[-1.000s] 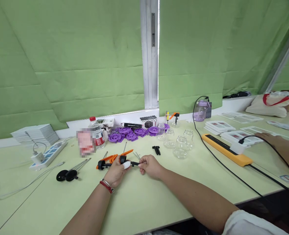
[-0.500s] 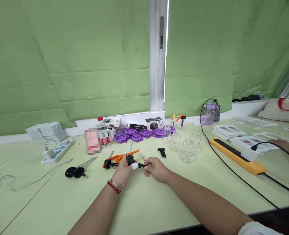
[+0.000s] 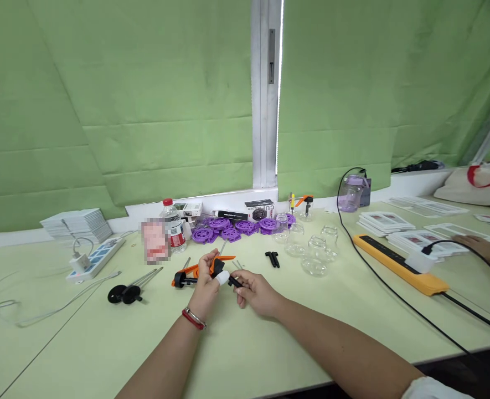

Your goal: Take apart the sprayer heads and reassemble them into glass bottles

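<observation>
My left hand, with a white wrap on the thumb, is closed round a black and orange part near the table's middle. Beside it, my right hand pinches a small black piece whose end is close to the left thumb. Another black and orange assembly lies just left of my left hand. Two black T-shaped pieces rest beyond my right hand. Several clear jars stand to the right. Black discs with metal rods lie on the left.
Purple parts are heaped at the back beside a red-capped bottle. A white power strip is on the left, an orange one on the right. Another person's hand rests on papers at far right.
My right hand has shifted slightly left, and the black piece it pinches now tilts more steeply. My left index finger has lifted. The whole view has shifted slightly.
</observation>
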Tool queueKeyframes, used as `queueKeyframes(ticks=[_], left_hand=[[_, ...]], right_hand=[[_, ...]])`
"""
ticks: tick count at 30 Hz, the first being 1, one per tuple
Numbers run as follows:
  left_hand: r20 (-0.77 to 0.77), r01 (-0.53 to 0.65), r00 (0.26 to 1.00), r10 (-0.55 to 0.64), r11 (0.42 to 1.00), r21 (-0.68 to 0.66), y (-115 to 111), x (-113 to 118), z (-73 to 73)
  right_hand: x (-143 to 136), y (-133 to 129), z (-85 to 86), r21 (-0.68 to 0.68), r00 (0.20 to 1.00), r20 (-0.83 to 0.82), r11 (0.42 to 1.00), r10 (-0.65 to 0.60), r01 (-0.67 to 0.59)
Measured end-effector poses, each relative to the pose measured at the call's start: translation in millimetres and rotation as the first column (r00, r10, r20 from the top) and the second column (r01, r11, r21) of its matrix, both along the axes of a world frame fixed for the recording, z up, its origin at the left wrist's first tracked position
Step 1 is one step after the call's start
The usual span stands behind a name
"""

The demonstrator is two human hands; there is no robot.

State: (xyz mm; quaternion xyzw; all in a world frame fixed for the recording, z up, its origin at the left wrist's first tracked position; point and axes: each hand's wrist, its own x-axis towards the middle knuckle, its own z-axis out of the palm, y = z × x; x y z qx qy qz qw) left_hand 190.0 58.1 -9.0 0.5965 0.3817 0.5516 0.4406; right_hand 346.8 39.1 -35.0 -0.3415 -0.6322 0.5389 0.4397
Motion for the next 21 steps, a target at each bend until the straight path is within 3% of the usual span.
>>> queueKeyframes(ticks=[5, 10, 17, 21], left_hand=[[-0.048, 0.033, 0.998, -0.026, 0.989, 0.147, -8, 7, 5.9], [-0.236, 0.022, 0.971, 0.039, 0.968, 0.250, -11, 6, 9.2], [-0.272, 0.055, 0.962, 0.037, 0.945, 0.323, -10, 6, 7.1], [-0.410, 0.147, 0.912, 0.014, 0.921, 0.359, -10, 4, 4.0]], right_hand=[[-4, -5, 10.5, -0.097, 0.971, -0.212, 0.986, 0.111, -0.134], [-1, -3, 10.0, -0.173, 0.935, -0.333, 0.967, 0.121, -0.187], [5, -7, 17.7, -0.239, 0.936, -0.336, 0.951, 0.107, -0.195], [5, -10, 21.0, -0.203, 0.933, -0.327, 0.953, 0.150, -0.224]])
